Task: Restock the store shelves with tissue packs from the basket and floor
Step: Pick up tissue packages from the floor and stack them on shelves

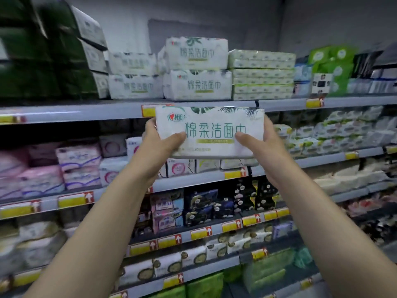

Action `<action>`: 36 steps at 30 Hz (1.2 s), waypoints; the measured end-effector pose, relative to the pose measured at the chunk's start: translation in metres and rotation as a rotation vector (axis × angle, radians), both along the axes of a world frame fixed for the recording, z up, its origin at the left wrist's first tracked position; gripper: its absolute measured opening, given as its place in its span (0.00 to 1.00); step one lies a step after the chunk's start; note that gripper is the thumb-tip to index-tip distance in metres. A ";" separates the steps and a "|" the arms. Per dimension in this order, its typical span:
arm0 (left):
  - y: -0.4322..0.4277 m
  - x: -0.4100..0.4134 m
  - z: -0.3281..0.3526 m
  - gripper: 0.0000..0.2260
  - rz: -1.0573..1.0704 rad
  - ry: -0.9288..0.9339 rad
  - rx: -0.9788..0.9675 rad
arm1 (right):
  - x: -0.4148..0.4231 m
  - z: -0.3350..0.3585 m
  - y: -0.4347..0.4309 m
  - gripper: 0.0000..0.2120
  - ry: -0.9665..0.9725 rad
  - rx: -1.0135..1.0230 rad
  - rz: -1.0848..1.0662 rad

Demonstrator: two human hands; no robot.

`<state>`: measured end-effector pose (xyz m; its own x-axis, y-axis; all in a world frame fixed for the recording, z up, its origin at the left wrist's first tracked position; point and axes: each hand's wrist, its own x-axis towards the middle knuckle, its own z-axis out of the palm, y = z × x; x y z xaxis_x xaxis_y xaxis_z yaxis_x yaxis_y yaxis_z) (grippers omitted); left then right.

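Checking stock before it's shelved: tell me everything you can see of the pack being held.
The pack is a white block in soft wrap, with large teal characters, a red-and-green logo top left and dark leaf prints along the top. It is held level, front to camera, before the top shelf edge, below matching packs. The left hand and right hand grip its ends, thumbs on the front.

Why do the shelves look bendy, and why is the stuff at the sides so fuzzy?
Head view: the wide lens bows the shelf edge into a curve. Head view: the pack, gripped by the left hand and right hand, is sharp in the middle. Head view: the green packs at the left edge are smeared and dim.
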<state>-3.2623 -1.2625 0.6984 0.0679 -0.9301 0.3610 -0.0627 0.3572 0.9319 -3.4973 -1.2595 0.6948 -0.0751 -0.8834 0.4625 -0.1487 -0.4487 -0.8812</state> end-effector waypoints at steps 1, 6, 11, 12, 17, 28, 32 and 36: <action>0.000 0.008 0.005 0.33 0.038 -0.012 -0.004 | 0.007 0.006 -0.005 0.41 0.018 -0.007 0.010; -0.003 0.041 0.036 0.29 0.152 -0.028 -0.061 | 0.042 0.038 -0.030 0.45 0.028 -0.082 0.060; -0.013 0.071 0.059 0.34 0.312 -0.075 -0.159 | 0.084 0.060 -0.064 0.49 0.005 -0.152 0.124; -0.016 0.079 0.063 0.33 0.362 -0.103 -0.186 | 0.094 0.066 -0.069 0.46 -0.002 -0.165 0.137; -0.042 0.122 0.094 0.33 0.492 -0.240 -0.263 | 0.140 0.102 -0.099 0.23 0.035 -0.227 0.127; -0.140 0.206 0.148 0.41 0.392 -0.268 -0.210 | 0.218 0.152 -0.182 0.21 0.249 -0.248 -0.089; -0.174 0.218 0.160 0.34 0.407 -0.242 -0.249 | 0.243 0.171 -0.217 0.20 0.286 -0.271 -0.154; -0.220 0.231 0.172 0.25 0.436 -0.242 -0.241 | 0.261 0.193 -0.256 0.23 0.311 -0.256 -0.228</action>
